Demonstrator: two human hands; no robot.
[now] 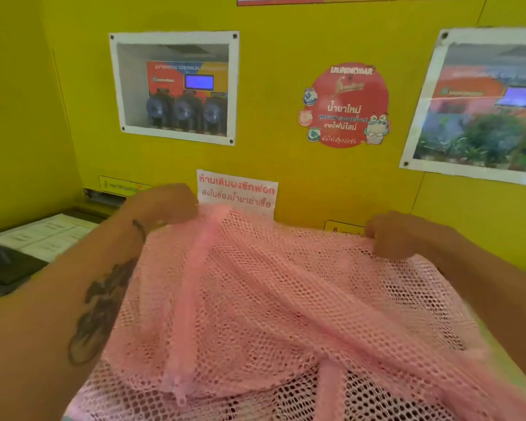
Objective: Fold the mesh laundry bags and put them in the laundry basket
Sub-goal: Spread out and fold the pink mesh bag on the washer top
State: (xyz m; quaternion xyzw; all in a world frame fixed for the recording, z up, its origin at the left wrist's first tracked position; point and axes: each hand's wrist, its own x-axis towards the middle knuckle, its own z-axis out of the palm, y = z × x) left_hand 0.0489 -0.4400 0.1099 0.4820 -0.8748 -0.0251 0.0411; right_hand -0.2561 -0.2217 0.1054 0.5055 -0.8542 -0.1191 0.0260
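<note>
Yellow wall (286, 41) fills the far background, carrying a round red sticker (345, 106) and a white notice (237, 191). Near it, a pink mesh laundry bag (271, 299) is spread out across the middle of the scene. Left hand (164, 203) is closed on its far left corner and right hand (398, 235) is closed on its far right corner.

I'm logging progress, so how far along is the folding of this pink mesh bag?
Nothing looks finished. In hand: the left hand and right hand each grip a far corner of the pink mesh laundry bag, spread wide and unfolded. Left: fold it and put it in the basket, which is not in view.
</note>
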